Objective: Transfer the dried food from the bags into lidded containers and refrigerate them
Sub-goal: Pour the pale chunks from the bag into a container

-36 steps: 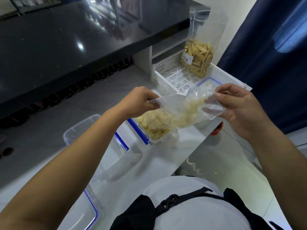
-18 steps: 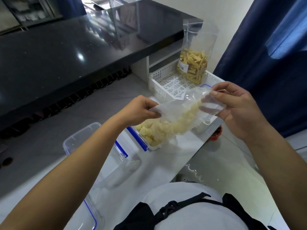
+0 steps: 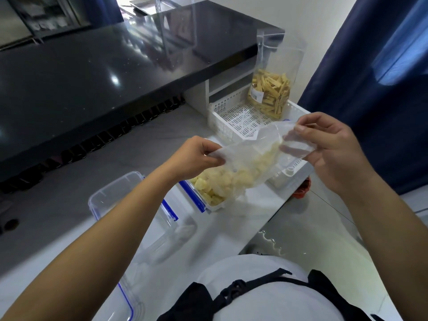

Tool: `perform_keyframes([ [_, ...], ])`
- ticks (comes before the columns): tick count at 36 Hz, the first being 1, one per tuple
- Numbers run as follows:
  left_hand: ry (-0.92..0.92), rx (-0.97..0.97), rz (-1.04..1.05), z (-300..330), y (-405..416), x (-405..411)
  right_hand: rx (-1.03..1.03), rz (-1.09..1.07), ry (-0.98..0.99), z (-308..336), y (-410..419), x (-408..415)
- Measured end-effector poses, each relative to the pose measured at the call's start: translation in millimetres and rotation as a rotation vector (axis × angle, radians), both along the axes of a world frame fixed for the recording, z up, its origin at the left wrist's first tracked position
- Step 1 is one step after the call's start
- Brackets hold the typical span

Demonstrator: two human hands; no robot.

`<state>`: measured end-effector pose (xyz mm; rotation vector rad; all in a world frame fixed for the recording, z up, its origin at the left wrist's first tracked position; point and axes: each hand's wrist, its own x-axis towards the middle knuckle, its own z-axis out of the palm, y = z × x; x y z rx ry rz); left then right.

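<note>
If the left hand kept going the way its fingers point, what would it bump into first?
Probably the right hand, which holds the other end of the clear bag that the left hand pinches; depth is hard to judge.

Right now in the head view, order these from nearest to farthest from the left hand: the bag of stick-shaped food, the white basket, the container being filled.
From the left hand:
1. Container being filled, just below it.
2. White basket, beyond, to the right.
3. Bag of stick-shaped food, standing at the basket's far end.
</note>
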<state>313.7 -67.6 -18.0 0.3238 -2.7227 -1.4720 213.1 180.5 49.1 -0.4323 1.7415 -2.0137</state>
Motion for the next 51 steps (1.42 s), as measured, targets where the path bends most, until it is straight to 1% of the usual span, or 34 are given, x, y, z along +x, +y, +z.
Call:
perform_keyframes([
  [3, 0.051, 0.068, 0.047, 2, -3, 1, -0.045, 0.008, 0.013, 3, 1, -1],
  [7, -0.042, -0.072, -0.008, -1, -4, 0, -0.007, 0.017, -0.010, -7, -3, -1],
  [11, 0.060, 0.001, 0.076, 0, -6, 2, -0.072, 0.026, 0.009, -2, -4, 1],
  [13, 0.028, -0.024, 0.068, 0, -7, 2, -0.065, 0.043, 0.005, -4, -5, 1],
  [15, -0.040, -0.096, 0.029, -3, -6, 1, -0.027, 0.049, -0.014, -8, -10, 0],
  [18, -0.050, -0.144, 0.039, -8, -4, 0, -0.011, 0.035, -0.038, -11, -16, 1],
  [24, -0.013, -0.086, 0.080, -3, -4, -1, -0.048, 0.047, 0.013, -3, -17, 3],
  [29, 0.042, -0.087, 0.089, 5, -7, -5, -0.082, 0.066, 0.039, 9, -19, 4],
  [33, 0.049, -0.078, 0.097, 11, -8, -7, -0.100, 0.071, 0.041, 12, -21, 3],
  [43, 0.080, -0.081, 0.117, 22, -16, -5, -0.107, 0.094, 0.036, 15, -23, 2],
  [51, 0.081, -0.093, 0.125, 28, -21, -5, -0.075, 0.092, 0.043, 13, -24, 5],
])
